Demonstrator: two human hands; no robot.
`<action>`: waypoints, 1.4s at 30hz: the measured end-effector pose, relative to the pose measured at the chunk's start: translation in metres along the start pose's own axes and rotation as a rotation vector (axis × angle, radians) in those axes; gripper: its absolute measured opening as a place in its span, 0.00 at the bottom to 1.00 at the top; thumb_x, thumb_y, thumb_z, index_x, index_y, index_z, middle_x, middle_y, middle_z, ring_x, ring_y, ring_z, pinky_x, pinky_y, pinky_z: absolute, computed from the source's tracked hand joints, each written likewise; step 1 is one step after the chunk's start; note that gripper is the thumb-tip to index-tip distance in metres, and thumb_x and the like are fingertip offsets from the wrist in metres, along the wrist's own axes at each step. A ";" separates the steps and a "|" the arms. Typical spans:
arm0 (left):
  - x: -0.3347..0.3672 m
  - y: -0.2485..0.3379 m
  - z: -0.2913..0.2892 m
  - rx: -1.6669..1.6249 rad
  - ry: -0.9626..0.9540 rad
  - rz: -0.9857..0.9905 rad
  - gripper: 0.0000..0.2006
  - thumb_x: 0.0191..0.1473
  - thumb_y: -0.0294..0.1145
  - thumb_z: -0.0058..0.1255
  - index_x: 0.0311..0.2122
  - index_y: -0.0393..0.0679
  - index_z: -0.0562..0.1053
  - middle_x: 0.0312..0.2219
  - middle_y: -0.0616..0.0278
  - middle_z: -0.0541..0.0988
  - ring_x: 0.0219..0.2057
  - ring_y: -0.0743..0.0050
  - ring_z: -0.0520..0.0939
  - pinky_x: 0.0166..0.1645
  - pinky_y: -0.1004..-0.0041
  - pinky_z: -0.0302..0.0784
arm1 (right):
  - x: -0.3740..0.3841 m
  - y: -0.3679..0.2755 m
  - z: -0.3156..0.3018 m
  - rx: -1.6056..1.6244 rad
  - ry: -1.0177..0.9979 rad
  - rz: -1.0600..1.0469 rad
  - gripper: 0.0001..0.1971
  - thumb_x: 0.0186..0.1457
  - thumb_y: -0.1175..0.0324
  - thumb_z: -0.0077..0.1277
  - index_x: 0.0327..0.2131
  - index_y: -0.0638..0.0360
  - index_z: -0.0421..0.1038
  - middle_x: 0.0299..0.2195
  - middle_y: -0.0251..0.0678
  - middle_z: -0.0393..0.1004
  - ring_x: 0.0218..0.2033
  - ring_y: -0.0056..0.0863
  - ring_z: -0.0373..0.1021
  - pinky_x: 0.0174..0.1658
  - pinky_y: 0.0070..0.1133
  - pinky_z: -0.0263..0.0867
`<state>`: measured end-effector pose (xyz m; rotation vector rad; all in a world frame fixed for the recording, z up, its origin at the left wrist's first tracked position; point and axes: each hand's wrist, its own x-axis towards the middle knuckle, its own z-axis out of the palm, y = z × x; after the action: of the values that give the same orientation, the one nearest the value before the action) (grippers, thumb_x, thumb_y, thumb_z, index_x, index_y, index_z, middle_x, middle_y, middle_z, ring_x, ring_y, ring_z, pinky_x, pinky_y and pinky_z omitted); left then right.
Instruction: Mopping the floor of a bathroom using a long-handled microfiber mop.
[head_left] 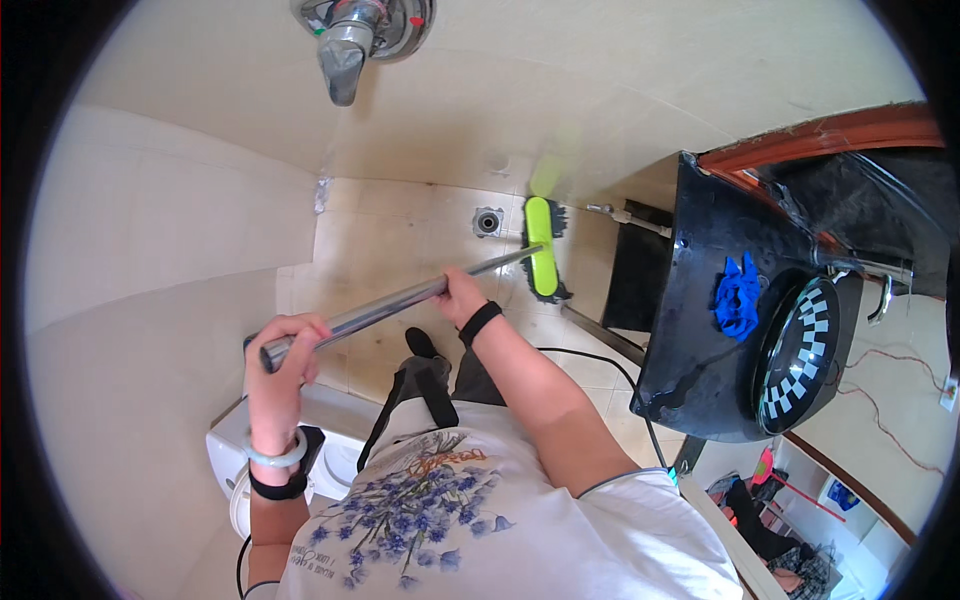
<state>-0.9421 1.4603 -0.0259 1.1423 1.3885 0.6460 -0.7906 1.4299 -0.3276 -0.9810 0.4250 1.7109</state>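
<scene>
A long-handled floor brush with a bright green head (541, 270) and dark bristles rests on the tiled floor against the foot of the far wall. Its metal pole (385, 306) slants from the brush head toward my left side. Near the pole's upper end, my left hand (285, 350) is closed around it. Further down the pole grips my right hand (462, 298), fingers wrapped round it. A bracelet and a black band are on my left wrist, and another black band is on my right.
A square floor drain (488, 222) lies left of the brush head. To the right stands a black counter (690, 330) with a blue cloth (737, 297) and a checkered basin (800, 355). A shower valve (345, 60) juts from the far wall. Behind my left arm is a white toilet (335, 465).
</scene>
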 end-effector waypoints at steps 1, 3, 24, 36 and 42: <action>-0.004 0.008 -0.005 0.027 0.040 0.009 0.03 0.44 0.21 0.40 0.22 0.37 0.67 0.24 0.64 0.71 0.13 0.90 0.60 0.17 0.87 0.55 | -0.008 0.002 0.018 0.053 0.000 0.073 0.08 0.45 0.71 0.43 0.28 0.63 0.58 0.25 0.39 0.66 0.26 0.34 0.67 0.32 0.29 0.64; -0.011 0.018 -0.013 0.033 0.016 0.046 0.03 0.43 0.20 0.40 0.21 0.37 0.66 0.24 0.63 0.71 0.13 0.90 0.60 0.17 0.87 0.55 | -0.019 0.003 0.044 0.108 0.035 0.131 0.07 0.47 0.70 0.41 0.29 0.62 0.57 0.25 0.39 0.65 0.27 0.34 0.66 0.32 0.30 0.64; -0.016 -0.058 -0.025 -0.218 -0.224 -0.094 0.02 0.42 0.25 0.44 0.23 0.38 0.67 0.27 0.59 0.72 0.18 0.85 0.66 0.24 0.84 0.63 | -0.018 0.000 -0.017 0.014 0.359 0.153 0.04 0.48 0.73 0.37 0.30 0.61 0.55 0.24 0.39 0.62 0.23 0.31 0.63 0.27 0.26 0.65; -0.067 -0.045 -0.110 -0.114 -0.034 0.078 0.00 0.38 0.19 0.44 0.21 0.35 0.67 0.26 0.57 0.72 0.24 0.78 0.69 0.31 0.79 0.64 | -0.050 0.062 0.065 -0.130 0.136 0.342 0.03 0.49 0.71 0.39 0.29 0.58 0.58 0.23 0.36 0.64 0.27 0.30 0.65 0.32 0.27 0.66; -0.137 -0.028 -0.156 -0.170 0.204 0.168 0.04 0.32 0.20 0.48 0.20 0.35 0.68 0.24 0.51 0.72 0.26 0.72 0.72 0.33 0.78 0.65 | -0.083 0.112 0.129 -0.251 -0.056 0.444 0.05 0.49 0.71 0.40 0.29 0.64 0.59 0.24 0.40 0.65 0.29 0.33 0.65 0.35 0.32 0.66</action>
<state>-1.1182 1.3640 0.0337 1.0872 1.3865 1.0051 -0.9366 1.4272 -0.2063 -1.0689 0.4192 2.2287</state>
